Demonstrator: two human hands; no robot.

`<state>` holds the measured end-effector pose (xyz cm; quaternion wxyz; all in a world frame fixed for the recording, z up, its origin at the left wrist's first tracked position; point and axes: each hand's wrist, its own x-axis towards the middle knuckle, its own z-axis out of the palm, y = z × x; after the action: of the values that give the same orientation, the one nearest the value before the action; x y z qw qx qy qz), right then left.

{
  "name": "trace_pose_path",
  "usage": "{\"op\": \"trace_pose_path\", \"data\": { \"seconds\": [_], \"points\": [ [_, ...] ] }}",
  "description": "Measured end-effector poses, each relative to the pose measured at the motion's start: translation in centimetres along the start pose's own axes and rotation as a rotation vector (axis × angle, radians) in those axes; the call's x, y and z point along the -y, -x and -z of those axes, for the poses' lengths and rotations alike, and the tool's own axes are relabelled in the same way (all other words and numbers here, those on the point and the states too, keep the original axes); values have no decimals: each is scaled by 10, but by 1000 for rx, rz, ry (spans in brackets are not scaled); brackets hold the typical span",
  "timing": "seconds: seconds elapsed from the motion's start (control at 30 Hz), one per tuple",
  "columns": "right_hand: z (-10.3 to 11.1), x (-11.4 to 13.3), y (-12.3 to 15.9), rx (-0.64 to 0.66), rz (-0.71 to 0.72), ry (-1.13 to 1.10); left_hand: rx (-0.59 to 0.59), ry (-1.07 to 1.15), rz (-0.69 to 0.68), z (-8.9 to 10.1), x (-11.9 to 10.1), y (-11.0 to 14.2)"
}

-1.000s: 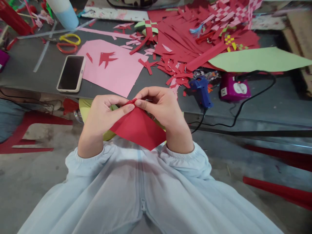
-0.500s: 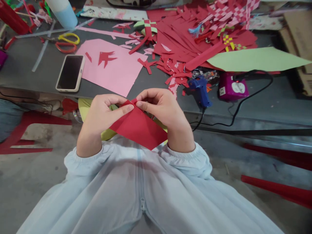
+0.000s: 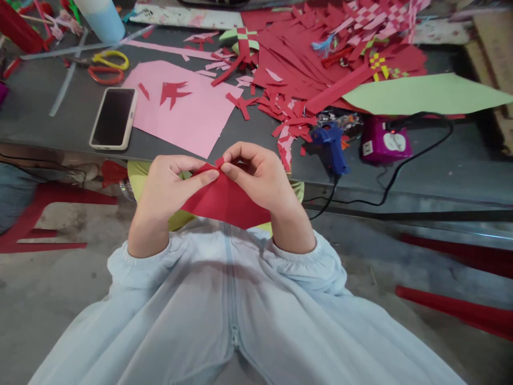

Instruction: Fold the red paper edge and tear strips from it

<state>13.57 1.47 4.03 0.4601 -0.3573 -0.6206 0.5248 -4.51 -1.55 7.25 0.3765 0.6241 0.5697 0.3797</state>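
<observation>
A sheet of red paper hangs between my hands, over my lap at the table's front edge. My left hand pinches its upper edge between thumb and fingers. Close beside it, my right hand grips the same edge, the two thumbs almost touching. A small folded bit of the paper stands up between the fingertips. Part of the sheet is hidden behind both hands. Beyond them on the table lies a pink paper sheet with a red paper cut-out on it.
A phone and scissors lie left of the pink sheet. On the right are a blue glue gun, its cord, a purple power block and green paper. Red paper strips are heaped behind. A red stool stands at left.
The red paper's lower edge has risen and tilted away, so less of its face shows. Both hands keep their pinch, with the right hand shifted slightly left.
</observation>
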Motion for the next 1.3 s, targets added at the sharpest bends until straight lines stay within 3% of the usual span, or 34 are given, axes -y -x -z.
{"op": "trace_pose_path", "data": {
  "seconds": [0.17, 0.4, 0.57, 0.9, 1.13, 1.3],
  "points": [
    [-1, 1, 1, -22, -2, -27, 9, 15, 9, 1, 2, 0],
    [6, 1, 1, 121, -194, -96, 38, -88, -2, 4, 4, 1],
    [7, 1, 1, 114, -207, -82, 73, -101, 3, 2, 4, -1],
    [0, -1, 3, -25, -123, -103, -7, 20, 38, -1, 3, 0],
    [7, -1, 4, 125, -302, -183, -2, 23, 44, 3, 5, 1],
    [8, -2, 2, 63, -294, -271, -45, 252, 35, 13, 13, 0]
  ]
}}
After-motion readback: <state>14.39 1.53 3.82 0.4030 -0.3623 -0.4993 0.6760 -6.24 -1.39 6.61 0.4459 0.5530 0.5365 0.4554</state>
